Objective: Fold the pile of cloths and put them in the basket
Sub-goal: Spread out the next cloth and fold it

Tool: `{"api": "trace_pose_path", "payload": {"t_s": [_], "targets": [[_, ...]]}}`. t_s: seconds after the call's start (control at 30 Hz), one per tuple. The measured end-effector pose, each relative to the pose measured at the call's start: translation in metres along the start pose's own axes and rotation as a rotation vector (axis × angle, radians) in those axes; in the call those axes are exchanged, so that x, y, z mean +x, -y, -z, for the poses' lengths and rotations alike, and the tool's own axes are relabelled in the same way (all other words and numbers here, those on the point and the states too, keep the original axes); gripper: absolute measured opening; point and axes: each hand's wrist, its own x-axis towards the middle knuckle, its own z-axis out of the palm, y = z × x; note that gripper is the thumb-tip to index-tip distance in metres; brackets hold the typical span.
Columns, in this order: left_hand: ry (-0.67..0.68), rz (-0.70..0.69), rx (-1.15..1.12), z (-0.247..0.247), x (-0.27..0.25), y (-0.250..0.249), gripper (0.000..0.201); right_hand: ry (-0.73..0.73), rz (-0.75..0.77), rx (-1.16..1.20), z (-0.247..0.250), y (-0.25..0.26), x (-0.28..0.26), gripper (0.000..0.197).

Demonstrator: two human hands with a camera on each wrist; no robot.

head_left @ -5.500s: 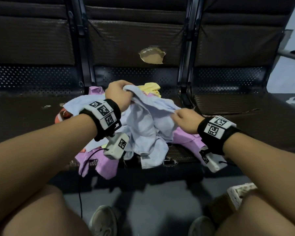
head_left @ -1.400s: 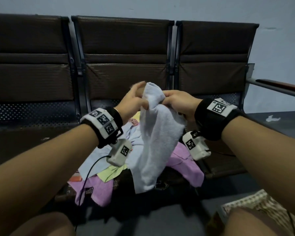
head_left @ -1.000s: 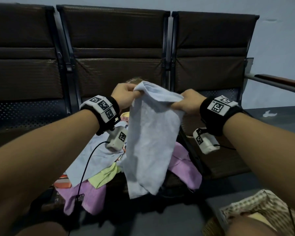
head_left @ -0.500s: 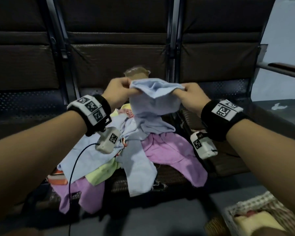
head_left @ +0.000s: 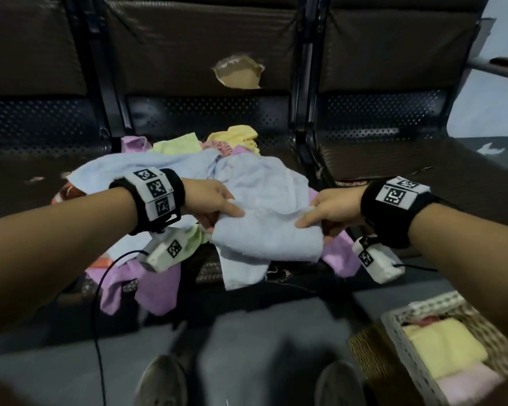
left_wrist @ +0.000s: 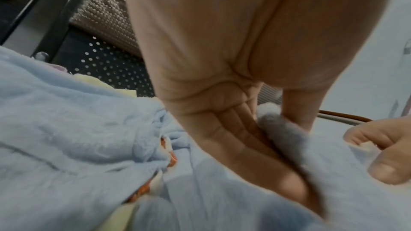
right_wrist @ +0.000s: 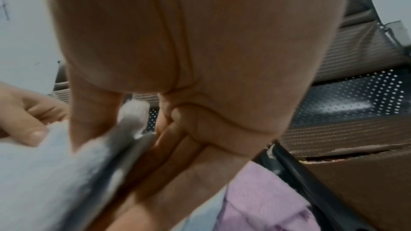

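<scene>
Lowered since half a second back: blue cloth (head_left: 266, 230) down from chest height, now doubled over and lying on top of the pile of cloths (head_left: 170, 168) on the bench seat (head_left: 440, 174). Left hand (head_left: 210, 199) pinching the left edge of the fold, thumb on top, fingers (left_wrist: 240, 140) underneath. Right hand (head_left: 330, 208) pinching the right edge the same way, thumb over, fingers (right_wrist: 177, 148) below, cloth clamped between. Both grips confirmed in wrist views. One loose tail of the blue cloth hanging off the front edge of the seat. Pile underneath: second blue cloth (head_left: 123, 171) to the left, pink cloths (head_left: 147, 288) drooping over the front edge, yellow cloth (head_left: 241, 136) and pale green one (head_left: 178, 143) at the back near the perforated backrest. Basket (head_left: 399, 344) on the floor at lower right, well apart from the pile, holding a folded yellow cloth (head_left: 440, 344) with a folded pink one (head_left: 467, 385) just beside it. Shoes (head_left: 162, 382) visible on the floor below.
</scene>
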Motion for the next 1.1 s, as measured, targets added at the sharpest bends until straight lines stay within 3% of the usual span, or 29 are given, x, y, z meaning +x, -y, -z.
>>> {"api": "trace_pose_path", "payload": {"t_s": [0.1, 0.23, 0.33, 0.47, 0.53, 0.6, 0.67, 0.73, 0.8, 0.87, 0.9, 0.97, 1.03, 1.1], "targets": [[-0.208, -0.06, -0.053, 0.014, 0.024, -0.002, 0.019, -0.164, 0.047, 0.009, 0.014, 0.006, 0.019, 0.039], [-0.596, -0.147, -0.021, 0.023, 0.068, 0.005, 0.027, -0.453, 0.184, 0.122, 0.023, 0.009, 0.053, 0.026], [-0.733, -0.163, 0.001, 0.026, 0.091, 0.012, 0.02, -0.631, 0.231, 0.001, 0.026, 0.01, 0.074, 0.025], [-0.832, -0.113, 0.073, 0.032, 0.115, 0.016, 0.029, -0.761, 0.216, -0.065, 0.028, 0.01, 0.097, 0.028], [-0.851, -0.08, 0.062, 0.032, 0.124, 0.018, 0.027, -0.802, 0.172, -0.111, 0.027, 0.009, 0.104, 0.021], [-0.859, -0.055, 0.013, 0.032, 0.127, 0.019, 0.016, -0.799, 0.178, -0.172, 0.025, 0.005, 0.105, 0.033], [-0.897, -0.039, 0.021, 0.032, 0.122, 0.021, 0.026, -0.81, 0.278, -0.289, 0.019, 0.001, 0.098, 0.046], [-0.918, -0.086, 0.054, 0.027, 0.108, 0.02, 0.026, -0.793, 0.441, -0.38, 0.008, -0.006, 0.084, 0.039], [-0.765, -0.21, 0.037, 0.016, 0.088, 0.019, 0.022, -0.664, 0.551, -0.498, -0.005, -0.019, 0.072, 0.033], [-0.51, -0.282, 0.029, -0.001, 0.067, 0.024, 0.021, -0.535, 0.551, -0.649, -0.017, -0.033, 0.063, 0.049], [-0.422, -0.283, 0.093, -0.008, 0.059, 0.029, 0.029, -0.498, 0.54, -0.704, -0.02, -0.04, 0.061, 0.058], [-0.377, -0.268, 0.331, -0.018, 0.051, 0.037, 0.055, -0.463, 0.51, -0.755, -0.022, -0.049, 0.058, 0.07], [-0.436, -0.236, 0.484, -0.019, 0.048, 0.042, 0.067, -0.491, 0.488, -0.739, -0.021, -0.051, 0.057, 0.061], [-0.5, -0.206, 0.522, -0.017, 0.046, 0.043, 0.061, -0.53, 0.506, -0.692, -0.018, -0.048, 0.055, 0.033]]}}
